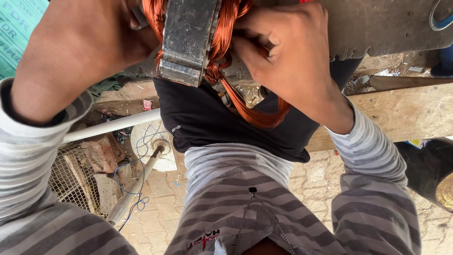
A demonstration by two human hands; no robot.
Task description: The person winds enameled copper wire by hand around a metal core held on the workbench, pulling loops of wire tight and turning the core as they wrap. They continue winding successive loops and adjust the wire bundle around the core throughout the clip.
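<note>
Metal stator core [188, 40]: left hand [80, 47] beside it, finger state unclear; right hand [288, 52] fingers pinched on its copper winding [226, 42].

The top edge cuts off the metal stator core [188, 38] and its copper winding [226, 42]. The left hand [80, 47] hides its own fingers, so its grip cannot be told. A blue-rimmed object [441, 16] at far right is cropped; the dark cylinder [432, 172] likewise.
</note>
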